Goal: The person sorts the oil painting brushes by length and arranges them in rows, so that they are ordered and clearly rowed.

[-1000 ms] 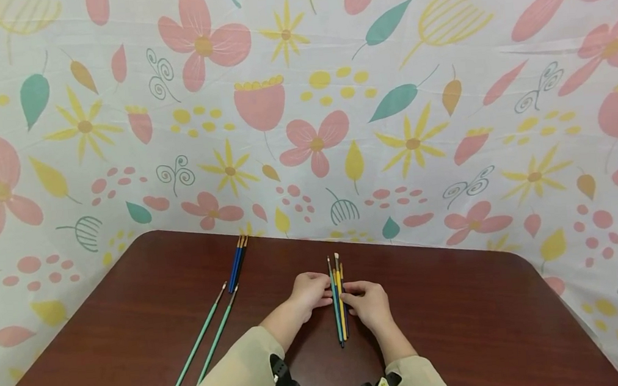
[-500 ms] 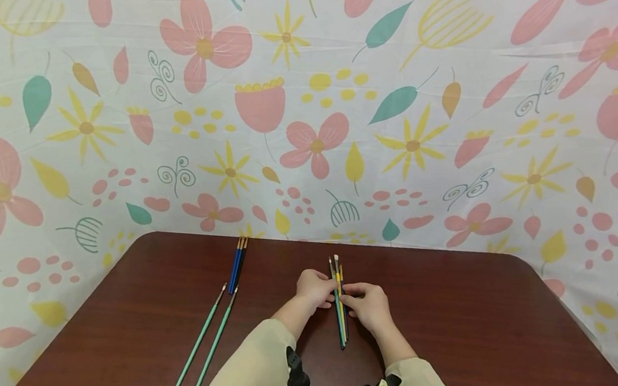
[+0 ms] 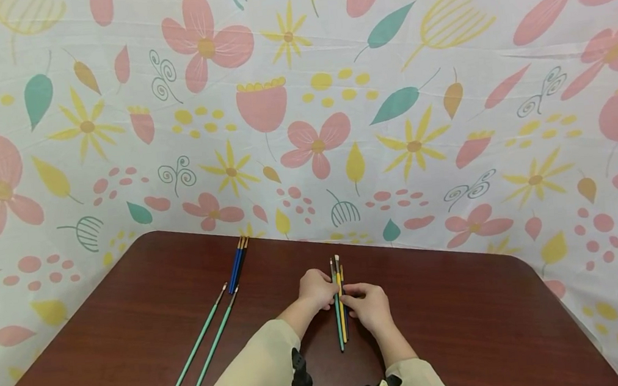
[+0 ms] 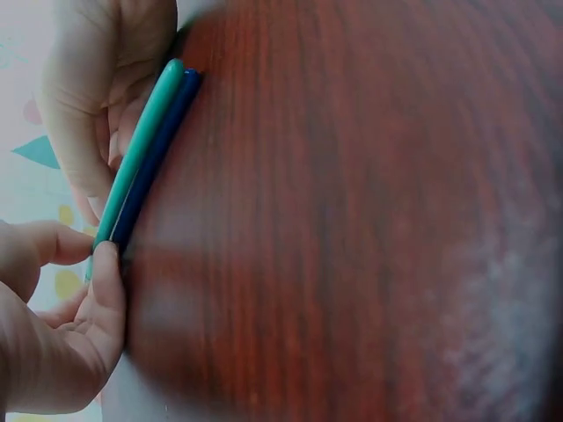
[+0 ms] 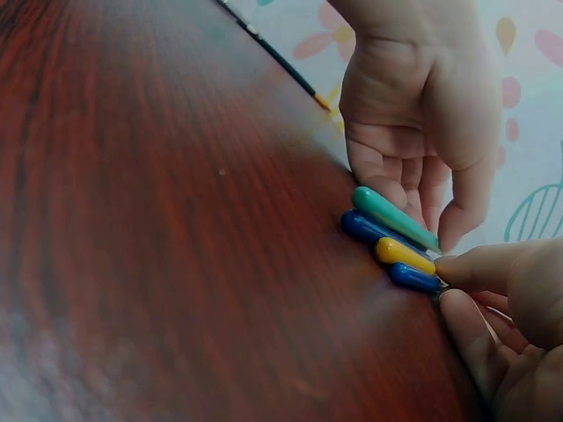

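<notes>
Several slim paintbrushes stand side by side in a bundle near the middle of the table, bristles toward the back. In the head view my left hand is at the bundle's left side and my right hand at its right. The left thumb and a finger pinch the green paintbrush, with a dark blue paintbrush close alongside. On the other side, my right thumb and forefinger pinch the yellow paintbrush and a blue paintbrush. Handle ends show in the right wrist view; the middles are partly hidden by fingers.
On the left of the brown table lie two green paintbrushes, one beside the other. Blue and dark-handled paintbrushes lie together behind them. A flowered cloth hangs along the table's back edge.
My left hand has moved right, bringing the green paintbrush closer against the others. The right hand stays in place, and the paintbrushes on the left have not moved.
</notes>
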Available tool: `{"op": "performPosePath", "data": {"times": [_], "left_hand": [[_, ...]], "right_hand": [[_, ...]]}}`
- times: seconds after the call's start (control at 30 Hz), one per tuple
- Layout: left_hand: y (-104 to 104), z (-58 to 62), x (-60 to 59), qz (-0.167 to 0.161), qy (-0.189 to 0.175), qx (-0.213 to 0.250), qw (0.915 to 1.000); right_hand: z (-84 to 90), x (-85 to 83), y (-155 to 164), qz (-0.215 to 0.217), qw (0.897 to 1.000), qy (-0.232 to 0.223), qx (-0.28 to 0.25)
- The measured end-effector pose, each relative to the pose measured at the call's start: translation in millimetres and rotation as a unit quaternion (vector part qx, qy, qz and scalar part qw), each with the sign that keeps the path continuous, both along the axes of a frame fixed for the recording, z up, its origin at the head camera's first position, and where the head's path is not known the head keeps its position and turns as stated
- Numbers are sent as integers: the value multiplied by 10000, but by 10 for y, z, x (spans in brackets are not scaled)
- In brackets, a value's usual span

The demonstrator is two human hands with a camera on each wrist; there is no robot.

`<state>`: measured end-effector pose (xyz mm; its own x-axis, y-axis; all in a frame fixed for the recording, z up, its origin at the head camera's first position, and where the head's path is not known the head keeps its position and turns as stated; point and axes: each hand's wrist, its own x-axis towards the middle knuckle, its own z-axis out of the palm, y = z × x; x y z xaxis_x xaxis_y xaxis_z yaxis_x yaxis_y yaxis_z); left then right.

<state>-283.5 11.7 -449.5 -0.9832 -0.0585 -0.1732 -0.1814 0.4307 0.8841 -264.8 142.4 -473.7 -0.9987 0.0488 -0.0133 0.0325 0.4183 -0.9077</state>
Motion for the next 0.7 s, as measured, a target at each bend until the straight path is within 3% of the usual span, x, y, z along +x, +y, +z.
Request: {"op": "performPosePath", "data": {"times": [0.37, 0.7], "left_hand": [[-67, -33, 36, -145, -23, 360, 9992], [-189, -70, 60, -471, 110, 631, 9968]], "right_hand": [[-8, 8, 2, 20, 10000, -23, 13], [13, 7, -1, 9, 10000, 55, -34]]}}
